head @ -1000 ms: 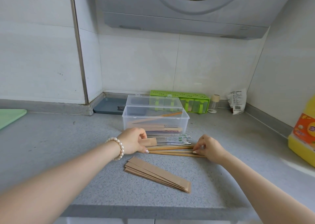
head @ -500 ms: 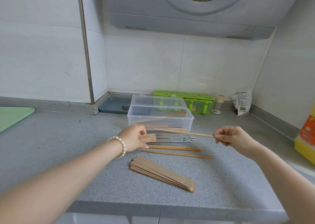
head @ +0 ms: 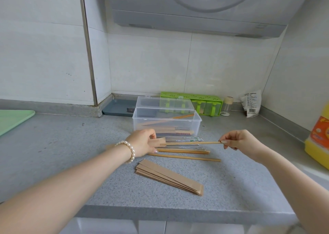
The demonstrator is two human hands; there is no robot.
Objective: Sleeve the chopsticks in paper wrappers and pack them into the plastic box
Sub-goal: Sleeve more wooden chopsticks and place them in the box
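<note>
White wall tiles and a grey range hood (head: 195, 11) are seen behind the speckled grey bench (head: 71, 144). Compared with half a second ago, the wooden chopstick (head: 192, 142) has been brought nearly level, and its tip has been moved up to the mouth of the paper wrapper (head: 159, 142), which is gripped by the left hand (head: 142, 143). The chopstick's other end is pinched by the right hand (head: 238, 141). Loose wooden chopsticks (head: 183, 154) and metal chopsticks (head: 187, 138) are left lying on the bench beneath, unchanged, with the stack of empty wrappers (head: 169, 176) nearer the edge. Behind them, the clear plastic box (head: 167, 123) is seen with its lid (head: 163, 103) open; several sleeved chopsticks are held in it, one pair leaning diagonally. A green seasoning rack (head: 192, 102) is set against the wall.
</note>
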